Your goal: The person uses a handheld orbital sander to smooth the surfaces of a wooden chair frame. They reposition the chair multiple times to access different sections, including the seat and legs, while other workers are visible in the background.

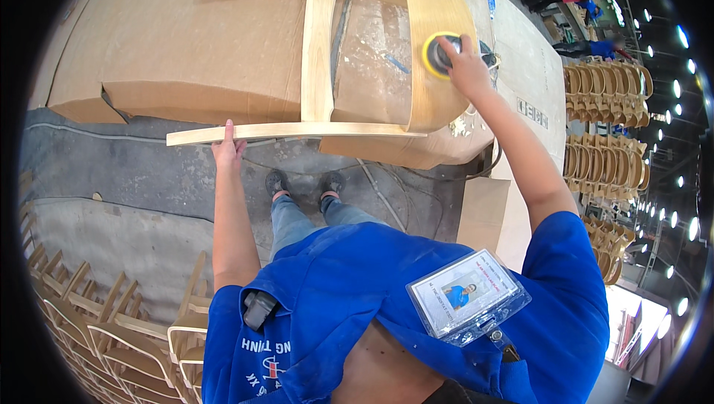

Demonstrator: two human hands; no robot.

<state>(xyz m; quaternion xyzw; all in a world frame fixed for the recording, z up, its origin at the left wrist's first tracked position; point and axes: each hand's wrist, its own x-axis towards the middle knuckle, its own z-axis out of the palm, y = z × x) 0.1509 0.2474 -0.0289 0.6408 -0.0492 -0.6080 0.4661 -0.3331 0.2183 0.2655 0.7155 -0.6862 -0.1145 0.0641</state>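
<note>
A pale wooden chair frame [317, 55] lies on its side on a cardboard-covered worktable, with a curved backrest [424, 107] at its right end. My right hand [471, 71] is closed over a round power sander [444, 55] with a yellow rim. The sander's pad rests against the outer face of the backrest. My left hand [227, 150] grips the near chair leg [275, 130] close to its free left end. The fingers under that leg are partly hidden.
Cardboard [186, 47] covers the worktable, with wood dust and shavings [462, 125] near the backrest. A cable or hose [476, 173] hangs off its right edge. Stacked chair frames [111, 337] stand at lower left, and more curved chair parts [606, 92] at far right. Several people work at upper right.
</note>
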